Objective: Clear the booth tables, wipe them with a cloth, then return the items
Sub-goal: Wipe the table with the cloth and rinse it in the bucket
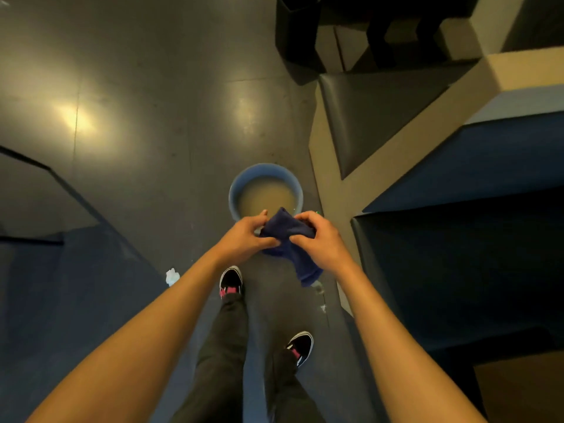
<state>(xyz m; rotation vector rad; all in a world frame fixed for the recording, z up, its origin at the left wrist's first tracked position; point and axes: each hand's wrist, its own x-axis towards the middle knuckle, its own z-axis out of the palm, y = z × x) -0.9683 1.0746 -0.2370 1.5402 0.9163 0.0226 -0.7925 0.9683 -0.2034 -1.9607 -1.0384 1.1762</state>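
Just above the near rim of a round blue plastic basin (pixel 236 190) of murky yellowish water, a person's left hand (pixel 244 236) and right hand (pixel 317 239) each pinched a bunched dark blue terry cloth (pixel 290 239), one corner hanging limp; the basin stood on smooth grey flooring beside a padded booth seat (pixel 366 117), a crumpled white tissue (pixel 171 276) lying nearer the person's shoes

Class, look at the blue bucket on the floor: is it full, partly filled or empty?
Partly filled. The blue bucket stands upright, and murky yellowish water sits below its rim, leaving inner wall bare.
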